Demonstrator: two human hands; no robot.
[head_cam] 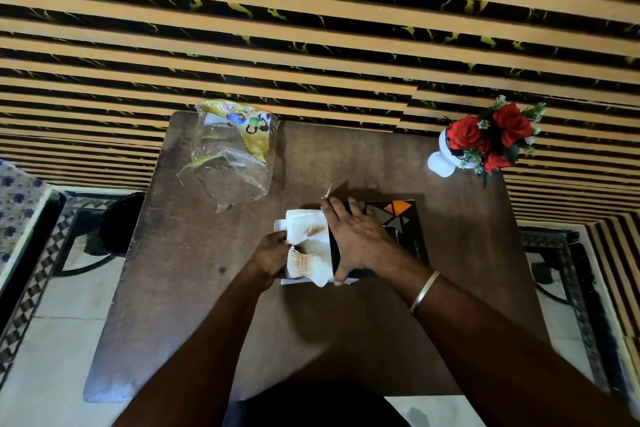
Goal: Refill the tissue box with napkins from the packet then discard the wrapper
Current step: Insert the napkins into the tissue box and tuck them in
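Observation:
A black tissue box (pixel 403 232) with orange and grey triangles lies on its side on the brown table (pixel 194 305), its open end facing left. A stack of white napkins (pixel 306 246) sticks out of that open end. My left hand (pixel 272 255) grips the napkins' left edge. My right hand (pixel 356 239) lies over the box's open end, thumb at the near side, fingers spread on top. The clear plastic wrapper (pixel 230 156) with a yellow printed panel lies crumpled at the table's far left, apart from both hands.
A white vase with red artificial roses (pixel 485 139) stands at the table's far right corner. A dark round bin (pixel 119 224) sits on the floor left of the table. A striped black-and-tan wall runs behind. A patterned cloth edge (pixel 17 204) shows at far left.

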